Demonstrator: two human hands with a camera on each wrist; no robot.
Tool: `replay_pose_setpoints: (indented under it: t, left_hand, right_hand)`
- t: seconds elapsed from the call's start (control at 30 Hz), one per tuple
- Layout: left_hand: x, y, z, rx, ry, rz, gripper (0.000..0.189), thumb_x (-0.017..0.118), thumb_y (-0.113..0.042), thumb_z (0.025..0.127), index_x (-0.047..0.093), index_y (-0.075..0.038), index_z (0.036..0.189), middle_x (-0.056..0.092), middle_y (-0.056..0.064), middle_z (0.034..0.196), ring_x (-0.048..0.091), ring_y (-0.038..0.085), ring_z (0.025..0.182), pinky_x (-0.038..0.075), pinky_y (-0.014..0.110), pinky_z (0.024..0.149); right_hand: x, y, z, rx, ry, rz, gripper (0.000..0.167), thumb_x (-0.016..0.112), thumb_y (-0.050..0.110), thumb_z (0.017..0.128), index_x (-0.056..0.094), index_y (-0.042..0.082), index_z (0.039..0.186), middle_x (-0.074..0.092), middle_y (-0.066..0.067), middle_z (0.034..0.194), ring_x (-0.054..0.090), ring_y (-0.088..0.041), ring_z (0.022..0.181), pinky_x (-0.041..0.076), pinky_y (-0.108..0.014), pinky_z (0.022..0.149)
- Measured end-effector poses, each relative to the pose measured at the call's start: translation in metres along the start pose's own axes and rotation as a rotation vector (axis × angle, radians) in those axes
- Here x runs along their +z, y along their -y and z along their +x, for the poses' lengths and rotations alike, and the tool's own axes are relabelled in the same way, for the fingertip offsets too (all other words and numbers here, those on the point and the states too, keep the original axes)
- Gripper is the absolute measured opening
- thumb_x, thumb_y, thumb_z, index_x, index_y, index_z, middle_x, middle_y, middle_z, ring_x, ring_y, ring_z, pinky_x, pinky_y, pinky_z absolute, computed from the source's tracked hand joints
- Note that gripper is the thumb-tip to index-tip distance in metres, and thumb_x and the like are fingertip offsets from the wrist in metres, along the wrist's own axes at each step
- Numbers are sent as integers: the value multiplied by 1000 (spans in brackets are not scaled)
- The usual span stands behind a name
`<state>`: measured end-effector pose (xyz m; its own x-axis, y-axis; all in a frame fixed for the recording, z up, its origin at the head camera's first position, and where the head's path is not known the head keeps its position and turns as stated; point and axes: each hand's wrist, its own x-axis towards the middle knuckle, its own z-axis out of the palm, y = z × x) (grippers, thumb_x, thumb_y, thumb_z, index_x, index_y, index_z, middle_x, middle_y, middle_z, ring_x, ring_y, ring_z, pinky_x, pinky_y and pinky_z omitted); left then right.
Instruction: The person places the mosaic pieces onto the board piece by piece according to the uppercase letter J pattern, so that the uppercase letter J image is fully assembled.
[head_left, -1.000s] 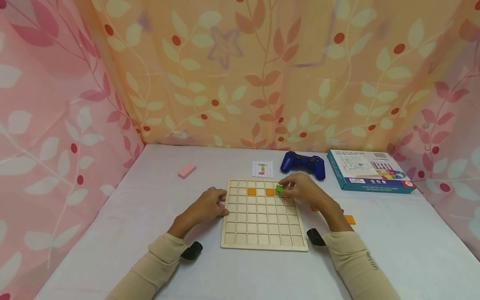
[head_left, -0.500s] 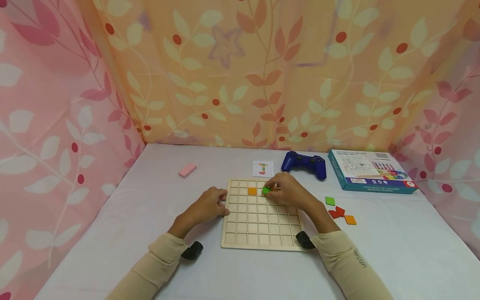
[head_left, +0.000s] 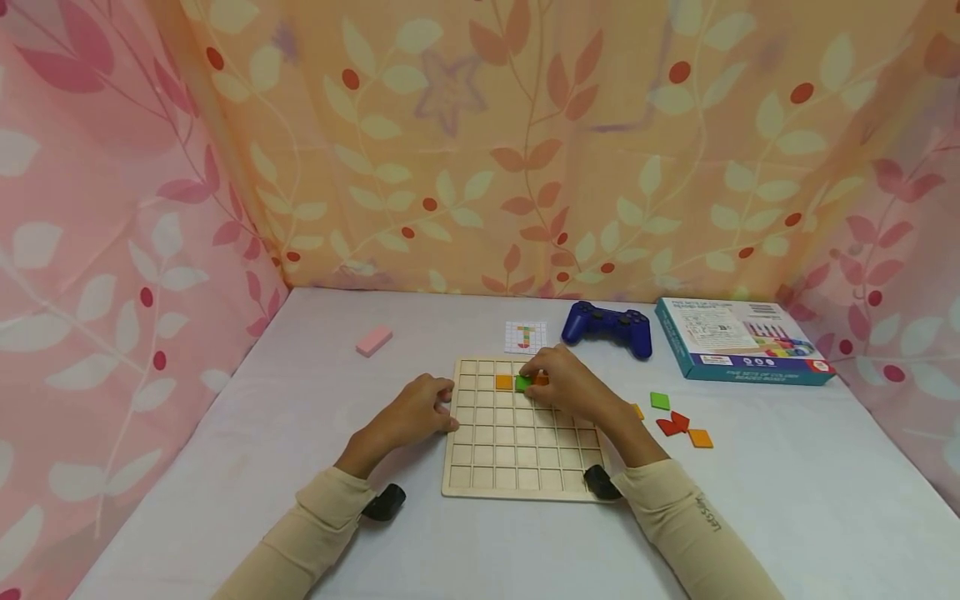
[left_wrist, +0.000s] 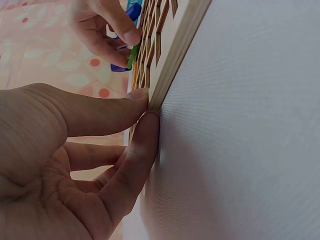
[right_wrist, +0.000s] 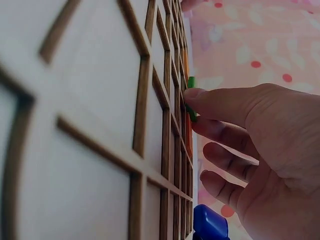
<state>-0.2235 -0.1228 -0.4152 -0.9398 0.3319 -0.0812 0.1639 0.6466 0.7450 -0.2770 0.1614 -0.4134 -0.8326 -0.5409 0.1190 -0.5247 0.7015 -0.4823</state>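
Observation:
My left hand point(head_left: 408, 408) holds the left edge of a pale wooden grid board point(head_left: 517, 457); in the left wrist view its thumb and a finger meet at the board's rim. Over the board's second row from the top, my right hand point(head_left: 573, 387) pinches a green square tile point(head_left: 522, 383) between thumb and forefinger. The tile looks tilted in the right wrist view point(right_wrist: 192, 82). To its left an orange square tile point(head_left: 503, 382) sits in a cell. Another orange tile point(head_left: 542, 379) lies to its right, partly hidden by my right fingers.
Right of the board lie a green tile point(head_left: 659, 402), red pieces point(head_left: 673, 424) and an orange tile point(head_left: 701, 438). Behind it are a pattern card point(head_left: 525, 337), a blue game controller point(head_left: 607, 329) and a box point(head_left: 742, 340). A pink block point(head_left: 374, 341) lies back left.
My right hand has carried the green tile leftward across the second row, to between the two orange tiles. My left hand stays at the board's left edge.

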Motion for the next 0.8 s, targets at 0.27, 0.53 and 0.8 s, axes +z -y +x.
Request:
replay_pose_setpoints:
  t: [0.27,0.53,0.8]
  left_hand:
    - [0,0,-1,-3,-6,5,67,87,0,84,55,15,141,59,13,109,59,18,91,52,32,81]
    - [0,1,0,3,-4,4,64,87,-1,85,57,14,139,58,13,108,57,19,91,51,33,80]
    - [0,2,0,7,-5,-2,64,88,-2,84,57,14,138,58,13,109,58,19,92,52,32,81]
  right_hand:
    - [1,1,0,8,-14,25,18,84,10,91,78,8,108,73,-5,106,57,-26,102,49,-45,100]
    - [-1,0,0,-41,-2,12,8,83,9,90,82,8,98,74,-6,109,62,-33,115,22,-66,124]
    - [-2,-1,-1,-26,0,13,8,81,6,91,81,7,98,75,-5,105,62,-31,110,28,-66,122]
